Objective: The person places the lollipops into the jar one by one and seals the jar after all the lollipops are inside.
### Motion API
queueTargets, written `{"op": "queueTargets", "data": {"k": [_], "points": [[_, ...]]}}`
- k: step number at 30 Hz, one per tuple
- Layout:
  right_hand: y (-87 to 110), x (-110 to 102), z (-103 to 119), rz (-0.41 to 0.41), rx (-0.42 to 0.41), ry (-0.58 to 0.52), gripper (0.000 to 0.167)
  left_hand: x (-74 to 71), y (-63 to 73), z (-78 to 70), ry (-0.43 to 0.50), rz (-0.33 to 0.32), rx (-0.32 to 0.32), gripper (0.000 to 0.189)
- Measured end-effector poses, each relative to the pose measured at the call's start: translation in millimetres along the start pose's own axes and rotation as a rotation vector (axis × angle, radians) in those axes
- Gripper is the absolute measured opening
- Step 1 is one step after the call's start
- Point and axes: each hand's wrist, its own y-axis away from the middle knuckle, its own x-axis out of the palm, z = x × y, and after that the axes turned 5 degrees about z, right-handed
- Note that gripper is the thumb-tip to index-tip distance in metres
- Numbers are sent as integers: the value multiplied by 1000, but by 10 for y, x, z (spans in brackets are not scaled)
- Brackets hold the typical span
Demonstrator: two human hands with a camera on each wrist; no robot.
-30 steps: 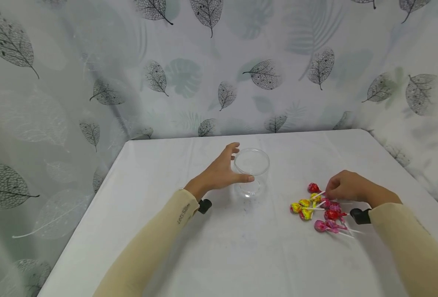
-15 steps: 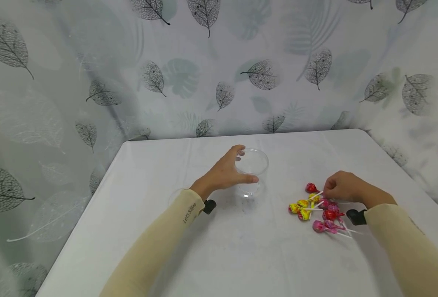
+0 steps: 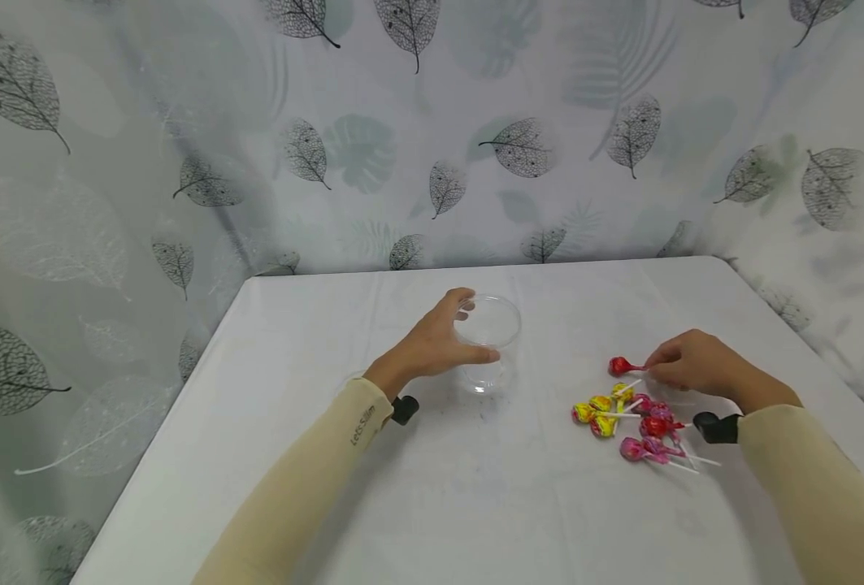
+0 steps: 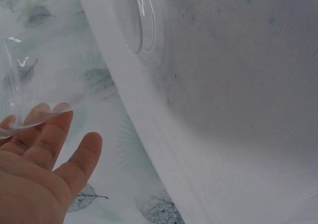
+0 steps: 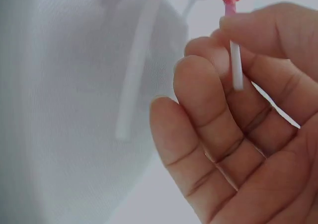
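In the head view my left hand (image 3: pixel 435 341) curves round a clear, see-through cup (image 3: pixel 488 345), with the thumb in front and the fingers behind. The left wrist view shows fingertips (image 4: pixel 62 110) against the cup's transparent wall. My right hand (image 3: pixel 705 370) pinches the stick of a red-wrapped lollipop (image 3: pixel 619 366) between thumb and forefinger, at the far side of a loose pile. Close up, in the right wrist view, the white stick (image 5: pixel 236 65) passes under the thumb while the other fingers curl loosely.
Nearer than the right hand lie several yellow lollipops (image 3: pixel 601 425) and pink lollipops (image 3: pixel 632 448), sticks pointing right. The white table (image 3: pixel 519 504) meets a leaf-patterned curtain (image 3: pixel 446 187) behind. A faint clear round edge (image 3: pixel 351 378) shows beside the left sleeve.
The red lollipop has been drawn slightly away from the pile, its stick now in my right fingers. The cup and left hand have shifted a little left.
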Motion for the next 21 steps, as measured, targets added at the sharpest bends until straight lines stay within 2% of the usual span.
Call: {"op": "queueTargets", "data": {"k": [6, 11, 16, 21], "points": [[-11, 15, -12, -74, 14, -79, 31, -1, -8, 45, 18, 14, 13, 108], [-8, 24, -2, -141, 38, -263, 44, 9, -13, 54, 28, 12, 11, 108], [10, 6, 80, -237, 8, -368, 54, 8, -7, 56, 41, 9, 13, 107], [-1, 4, 267, -317, -41, -473, 55, 5, 0, 63, 55, 14, 17, 106]]}}
